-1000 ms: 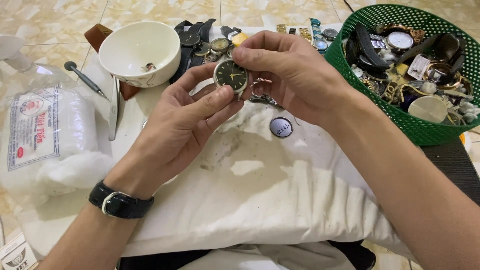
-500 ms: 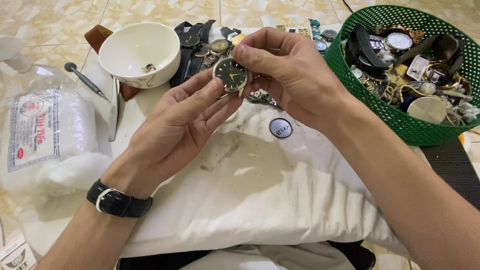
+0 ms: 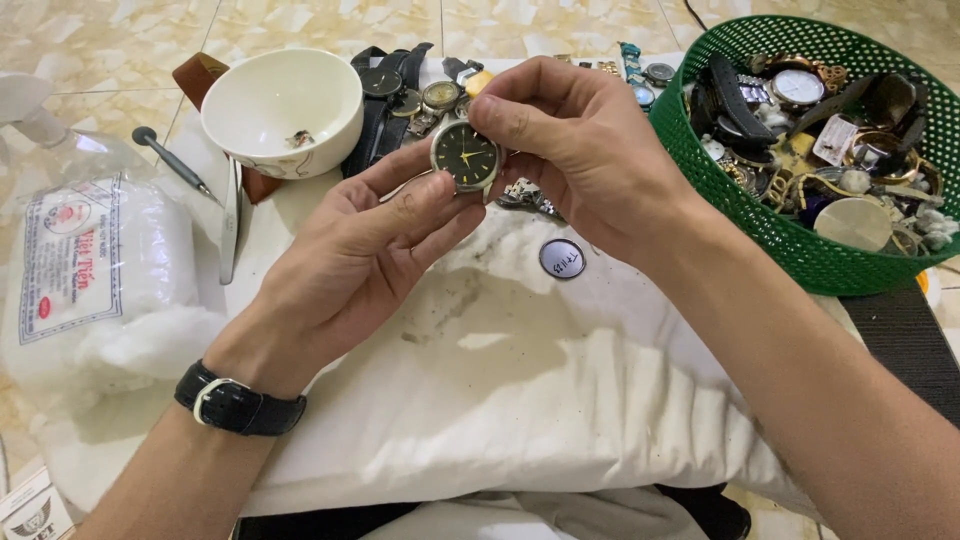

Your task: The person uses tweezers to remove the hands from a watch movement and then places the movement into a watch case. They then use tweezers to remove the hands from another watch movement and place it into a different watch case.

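- Left hand (image 3: 360, 255): palm up, fingers curled, thumb and fingertips pinching the dark-faced watch head (image 3: 466, 157); black strap on the wrist.
- Right hand (image 3: 580, 150): arched from above, thumb and forefinger gripping the same watch head at its upper right edge.
- Watch head: raised above the soiled white cloth (image 3: 520, 400); white bowl (image 3: 282, 110) to the left, green basket (image 3: 790, 250) of watches to the right.

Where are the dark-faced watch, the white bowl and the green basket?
dark-faced watch (image 3: 466, 156), head view, on its dial
white bowl (image 3: 262, 106), head view, on its inner wall
green basket (image 3: 760, 215), head view, on its front mesh wall
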